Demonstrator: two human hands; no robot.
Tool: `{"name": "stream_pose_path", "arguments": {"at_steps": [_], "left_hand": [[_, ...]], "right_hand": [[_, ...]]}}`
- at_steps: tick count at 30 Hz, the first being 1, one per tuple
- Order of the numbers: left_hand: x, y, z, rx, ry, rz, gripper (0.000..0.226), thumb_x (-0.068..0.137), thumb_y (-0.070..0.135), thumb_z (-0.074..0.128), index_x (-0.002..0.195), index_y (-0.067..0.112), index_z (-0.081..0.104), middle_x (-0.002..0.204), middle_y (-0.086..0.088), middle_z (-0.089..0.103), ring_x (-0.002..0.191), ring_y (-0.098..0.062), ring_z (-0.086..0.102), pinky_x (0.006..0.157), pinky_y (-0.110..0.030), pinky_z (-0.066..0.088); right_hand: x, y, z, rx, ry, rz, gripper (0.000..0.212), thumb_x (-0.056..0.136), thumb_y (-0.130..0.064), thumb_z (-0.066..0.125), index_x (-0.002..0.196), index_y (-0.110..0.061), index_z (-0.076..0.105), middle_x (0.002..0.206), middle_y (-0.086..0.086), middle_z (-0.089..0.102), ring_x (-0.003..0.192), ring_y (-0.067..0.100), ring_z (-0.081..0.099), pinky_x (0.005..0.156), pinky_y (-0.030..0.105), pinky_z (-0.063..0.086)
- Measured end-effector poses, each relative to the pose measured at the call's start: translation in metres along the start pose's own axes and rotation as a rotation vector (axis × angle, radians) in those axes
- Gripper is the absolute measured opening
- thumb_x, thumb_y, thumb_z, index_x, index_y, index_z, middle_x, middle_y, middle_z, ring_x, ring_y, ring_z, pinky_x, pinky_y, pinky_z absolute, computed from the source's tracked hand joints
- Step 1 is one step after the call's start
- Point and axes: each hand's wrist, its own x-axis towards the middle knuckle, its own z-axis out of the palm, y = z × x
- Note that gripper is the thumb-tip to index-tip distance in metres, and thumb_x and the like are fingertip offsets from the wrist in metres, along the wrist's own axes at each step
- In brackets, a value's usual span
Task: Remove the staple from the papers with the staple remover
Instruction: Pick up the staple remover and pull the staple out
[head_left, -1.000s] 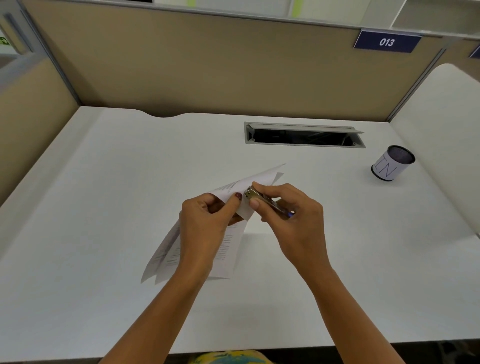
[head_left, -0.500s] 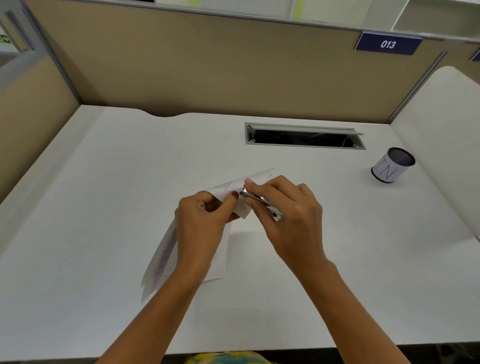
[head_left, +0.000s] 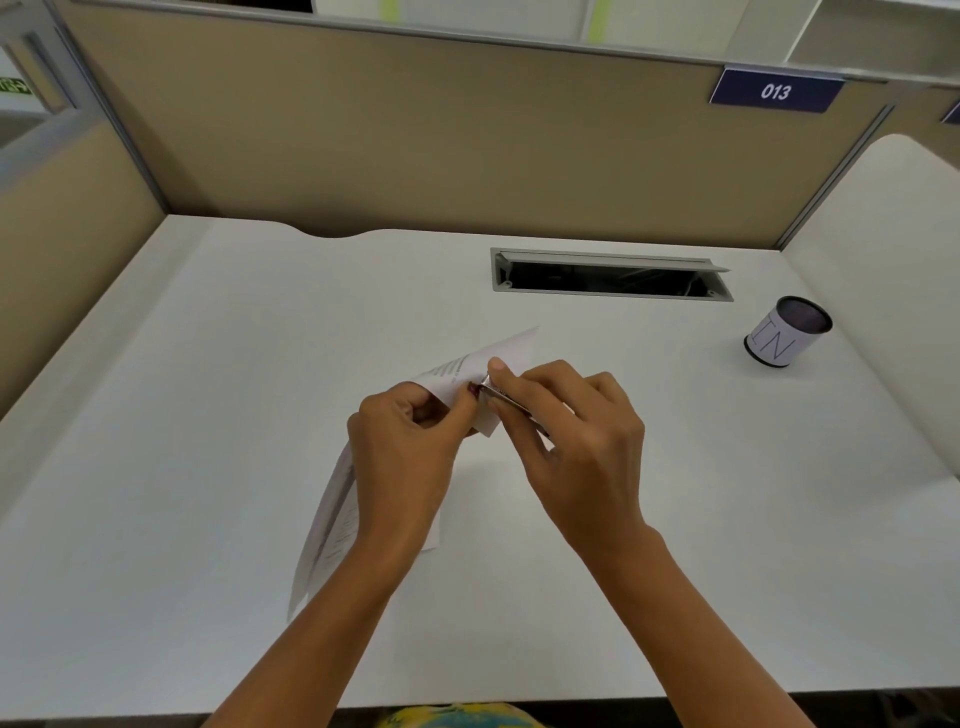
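The printed papers (head_left: 332, 519) are held folded above the white desk (head_left: 208, 415), their top corner raised. My left hand (head_left: 405, 457) pinches that corner between thumb and fingers. My right hand (head_left: 576, 441) grips a small metal staple remover (head_left: 501, 393), whose tip presses against the paper corner right beside my left thumb. The staple itself is too small to make out.
A cylindrical cup marked "IN" (head_left: 787, 332) stands at the right of the desk. An open cable slot (head_left: 610, 275) lies at the back. Beige partition walls enclose the desk on three sides.
My right hand has shifted left and turned over the remover, hiding most of it. The papers have folded in closer and the raised corner has dropped a little.
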Motion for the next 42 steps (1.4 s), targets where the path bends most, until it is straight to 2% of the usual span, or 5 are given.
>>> {"name": "stream_pose_path", "arguments": {"at_steps": [6, 11, 22, 32, 42], "left_hand": [[-0.005, -0.003, 0.003, -0.046, 0.017, 0.017, 0.020, 0.076, 0.038, 0.072, 0.078, 0.018, 0.073, 0.073, 0.002, 0.074, 0.068, -0.019, 0.071, 0.063, -0.034, 0.061], [-0.007, 0.000, 0.003, -0.147, 0.018, -0.078, 0.008, 0.073, 0.043, 0.071, 0.069, 0.039, 0.066, 0.065, 0.026, 0.070, 0.067, -0.005, 0.071, 0.057, -0.016, 0.055], [-0.007, -0.004, 0.004, -0.187, 0.023, -0.223, 0.011, 0.080, 0.034, 0.070, 0.072, 0.030, 0.063, 0.059, 0.021, 0.067, 0.058, 0.006, 0.065, 0.045, -0.001, 0.042], [-0.009, 0.005, 0.004, -0.250, -0.028, -0.178, 0.014, 0.081, 0.028, 0.072, 0.068, 0.028, 0.067, 0.060, 0.020, 0.070, 0.060, 0.001, 0.069, 0.045, -0.004, 0.043], [-0.009, 0.006, 0.006, -0.244, -0.021, -0.204, 0.012, 0.078, 0.033, 0.072, 0.069, 0.037, 0.064, 0.061, 0.030, 0.067, 0.063, 0.007, 0.067, 0.045, -0.003, 0.043]], "right_hand": [[-0.001, -0.003, -0.002, 0.313, -0.035, 0.205, 0.026, 0.086, -0.019, 0.071, 0.110, -0.009, 0.072, 0.088, 0.006, 0.070, 0.071, 0.020, 0.064, 0.058, 0.037, 0.053], [0.005, -0.003, -0.004, 0.500, -0.109, 0.401, 0.025, 0.084, -0.018, 0.073, 0.108, -0.012, 0.073, 0.093, 0.000, 0.073, 0.078, 0.010, 0.066, 0.067, 0.015, 0.051], [0.007, 0.003, -0.015, 1.251, -0.275, 1.214, 0.039, 0.071, -0.041, 0.069, 0.100, -0.016, 0.075, 0.089, 0.006, 0.074, 0.057, 0.015, 0.062, 0.062, 0.021, 0.054], [0.002, -0.005, -0.012, 0.677, -0.152, 0.629, 0.024, 0.082, -0.023, 0.074, 0.105, -0.017, 0.074, 0.092, -0.007, 0.071, 0.066, 0.014, 0.067, 0.059, 0.023, 0.055], [0.005, -0.008, -0.011, 0.737, -0.153, 0.757, 0.024, 0.082, -0.026, 0.072, 0.105, -0.019, 0.074, 0.093, -0.004, 0.073, 0.058, 0.015, 0.066, 0.055, 0.015, 0.052]]}}
